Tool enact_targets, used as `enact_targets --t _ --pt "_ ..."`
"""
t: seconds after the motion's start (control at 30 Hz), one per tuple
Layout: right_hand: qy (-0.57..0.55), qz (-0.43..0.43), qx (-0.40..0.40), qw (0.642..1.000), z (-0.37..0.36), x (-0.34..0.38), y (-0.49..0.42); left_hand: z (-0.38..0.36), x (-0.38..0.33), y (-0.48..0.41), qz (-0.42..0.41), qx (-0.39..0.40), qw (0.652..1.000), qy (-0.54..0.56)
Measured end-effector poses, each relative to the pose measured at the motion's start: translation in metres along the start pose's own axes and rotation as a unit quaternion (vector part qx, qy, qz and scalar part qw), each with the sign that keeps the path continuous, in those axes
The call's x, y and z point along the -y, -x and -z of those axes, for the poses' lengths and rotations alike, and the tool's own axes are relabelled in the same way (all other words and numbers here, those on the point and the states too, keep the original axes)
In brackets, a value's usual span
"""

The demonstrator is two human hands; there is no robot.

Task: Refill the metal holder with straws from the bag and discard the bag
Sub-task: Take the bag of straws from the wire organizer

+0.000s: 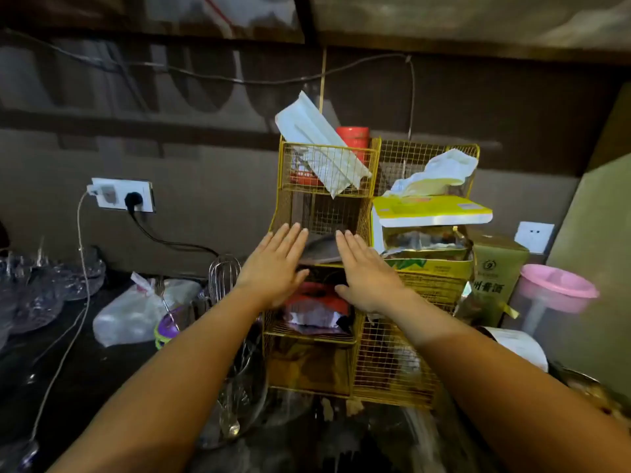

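Observation:
A gold wire-mesh rack (285, 206) with several compartments stands against the wall. A clear bag of white straws (317, 141) leans tilted in its top left compartment, sticking out above the rim. My left hand (275, 268) and my right hand (367, 271) are stretched flat, palms down, fingers apart, in front of the rack's middle left compartments. Neither hand holds anything. Between them lies a dark grey flat thing (322, 249). Below it a red and white packet (316, 298) sits in a lower compartment.
A yellow tissue box (430, 209), foil packets (423, 242) and a green carton (495, 271) fill the rack's right side. A pink-lidded jug (555, 291) stands far right. Left are a whisk (223, 273), plastic bag (133, 308), glass bowls (44, 288) and a wall socket (121, 194) with cables.

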State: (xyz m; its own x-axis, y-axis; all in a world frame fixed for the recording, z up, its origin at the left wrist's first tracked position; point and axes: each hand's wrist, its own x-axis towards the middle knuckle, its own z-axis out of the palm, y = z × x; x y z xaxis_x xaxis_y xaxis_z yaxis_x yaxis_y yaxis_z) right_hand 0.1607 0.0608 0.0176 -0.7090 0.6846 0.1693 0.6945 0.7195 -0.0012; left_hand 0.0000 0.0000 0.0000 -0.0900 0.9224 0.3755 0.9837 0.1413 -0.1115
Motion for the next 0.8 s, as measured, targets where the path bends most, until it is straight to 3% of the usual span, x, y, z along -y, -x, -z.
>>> enact_targets --t 0.23,0.33,0.6,0.8 --pt "-0.016 -0.019 -0.023 0.999 -0.012 -0.002 -0.015 -0.016 0.005 -0.01 0.007 0.033 0.999 0.034" --pt "-0.006 -0.03 -0.073 0.997 -0.014 -0.003 -0.018 -0.011 0.004 -0.011 0.015 0.022 1.0 0.011" --pt "-0.001 -0.039 -0.097 0.994 -0.007 -0.001 -0.02 0.0 0.004 -0.015 0.008 0.028 0.999 -0.023" --pt "-0.012 -0.001 -0.138 0.99 0.014 0.005 -0.005 0.026 0.004 -0.005 0.009 -0.021 0.999 -0.028"
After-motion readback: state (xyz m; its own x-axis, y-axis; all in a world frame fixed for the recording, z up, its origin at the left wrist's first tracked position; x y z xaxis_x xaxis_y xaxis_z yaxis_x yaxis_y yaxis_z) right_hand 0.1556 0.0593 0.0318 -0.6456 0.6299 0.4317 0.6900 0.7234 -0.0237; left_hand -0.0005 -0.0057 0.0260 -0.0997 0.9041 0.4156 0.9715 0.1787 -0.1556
